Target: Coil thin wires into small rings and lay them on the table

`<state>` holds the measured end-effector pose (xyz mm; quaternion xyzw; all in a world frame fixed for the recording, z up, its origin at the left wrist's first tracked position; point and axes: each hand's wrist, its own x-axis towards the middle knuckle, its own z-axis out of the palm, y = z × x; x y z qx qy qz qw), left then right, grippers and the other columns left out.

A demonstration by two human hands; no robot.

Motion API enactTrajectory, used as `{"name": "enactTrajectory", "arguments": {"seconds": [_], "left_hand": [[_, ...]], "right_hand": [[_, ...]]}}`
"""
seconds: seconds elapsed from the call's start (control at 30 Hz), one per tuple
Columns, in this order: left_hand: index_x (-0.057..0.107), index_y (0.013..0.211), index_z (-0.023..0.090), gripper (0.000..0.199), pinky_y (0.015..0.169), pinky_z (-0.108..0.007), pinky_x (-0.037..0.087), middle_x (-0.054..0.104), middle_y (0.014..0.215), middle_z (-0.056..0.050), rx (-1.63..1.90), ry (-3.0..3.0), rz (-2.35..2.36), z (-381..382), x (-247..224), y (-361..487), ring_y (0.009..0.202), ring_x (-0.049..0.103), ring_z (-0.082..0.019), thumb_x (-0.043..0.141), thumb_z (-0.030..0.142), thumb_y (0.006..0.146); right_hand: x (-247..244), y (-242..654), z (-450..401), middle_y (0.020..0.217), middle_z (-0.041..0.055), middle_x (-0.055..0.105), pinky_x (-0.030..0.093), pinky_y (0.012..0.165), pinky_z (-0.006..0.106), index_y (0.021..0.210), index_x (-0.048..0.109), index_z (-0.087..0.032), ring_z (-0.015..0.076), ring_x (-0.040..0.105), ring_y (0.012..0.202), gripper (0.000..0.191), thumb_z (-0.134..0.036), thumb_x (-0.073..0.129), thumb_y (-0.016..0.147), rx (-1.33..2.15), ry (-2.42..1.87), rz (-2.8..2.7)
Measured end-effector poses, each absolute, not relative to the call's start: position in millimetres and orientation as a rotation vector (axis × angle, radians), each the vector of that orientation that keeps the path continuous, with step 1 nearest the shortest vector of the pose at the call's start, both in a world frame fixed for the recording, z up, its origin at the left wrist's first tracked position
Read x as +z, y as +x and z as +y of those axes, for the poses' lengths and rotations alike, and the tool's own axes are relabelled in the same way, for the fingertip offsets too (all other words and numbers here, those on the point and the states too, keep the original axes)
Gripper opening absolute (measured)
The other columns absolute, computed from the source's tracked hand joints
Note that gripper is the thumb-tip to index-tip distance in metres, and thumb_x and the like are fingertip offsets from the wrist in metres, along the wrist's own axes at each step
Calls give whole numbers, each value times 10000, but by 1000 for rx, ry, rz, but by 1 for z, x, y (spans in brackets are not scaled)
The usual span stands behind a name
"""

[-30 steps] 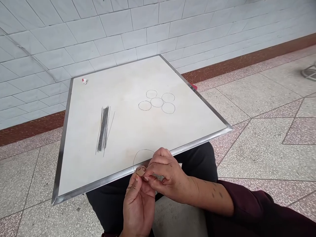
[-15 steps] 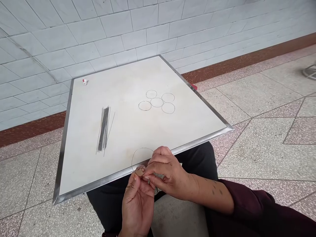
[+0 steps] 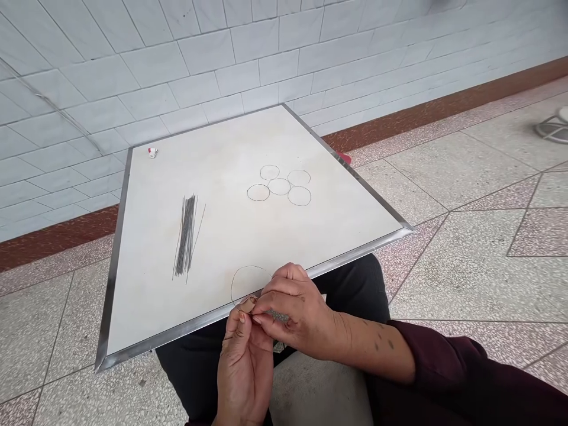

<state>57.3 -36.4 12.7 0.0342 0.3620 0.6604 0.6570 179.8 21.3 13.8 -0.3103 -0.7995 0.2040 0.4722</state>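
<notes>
A thin wire loop (image 3: 243, 270) stands up from my hands over the table's near edge. My left hand (image 3: 246, 361) pinches its lower part; a tan wrap covers one fingertip. My right hand (image 3: 297, 310) closes on the wire just beside the left fingertips, and the exact ends are too small to make out. On the white table (image 3: 222, 160), several wire rings (image 3: 279, 186) lie in a touching cluster right of the middle. A bundle of straight dark wires (image 3: 186, 236) rests at the left, with a few strands splayed out.
A small red and white object (image 3: 152, 152) sits at the table's far left corner. The metal rim (image 3: 195, 324) runs above my dark-clothed legs. Behind the table stands a tiled wall (image 3: 204, 56). A round metal base (image 3: 552, 129) is on the floor at far right.
Both hands and the loop have shifted slightly left in the view, the fingertips still together on the wire. The camera view has moved a little; the things on the table look unchanged.
</notes>
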Motion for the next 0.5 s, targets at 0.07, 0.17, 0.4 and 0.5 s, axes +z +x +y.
{"name": "enactTrajectory", "arguments": {"seconds": [0.07, 0.17, 0.4, 0.5], "left_hand": [[728, 853, 201, 54, 848, -248, 534, 699, 910, -14, 1486, 106, 809, -36, 16, 59, 908, 651, -138, 733, 202, 800], [721, 850, 199, 43, 833, -256, 537, 690, 897, -13, 1477, 127, 809, -37, 18, 61, 892, 644, -139, 724, 215, 809], [715, 859, 201, 42, 825, -267, 539, 673, 893, -16, 1466, 120, 811, -37, 17, 63, 887, 634, -146, 702, 229, 831], [717, 871, 197, 64, 813, -253, 541, 670, 878, -16, 1458, 97, 797, -37, 16, 65, 877, 636, -142, 691, 249, 844]], "right_hand": [[13, 178, 20, 789, -11, 690, 422, 769, 349, 847, 651, -218, 160, 565, 800, 38, -211, 632, 879, 472, -760, -1948], [12, 177, 20, 785, -9, 690, 426, 752, 348, 841, 643, -217, 161, 567, 784, 49, -204, 611, 876, 458, -782, -1948], [16, 176, 22, 732, -17, 672, 416, 721, 338, 773, 609, -211, 149, 555, 741, 102, -204, 590, 872, 430, -806, -1941], [14, 173, 22, 684, -24, 651, 413, 706, 335, 756, 594, -207, 144, 536, 711, 119, -191, 573, 872, 389, -819, -1938]]}}
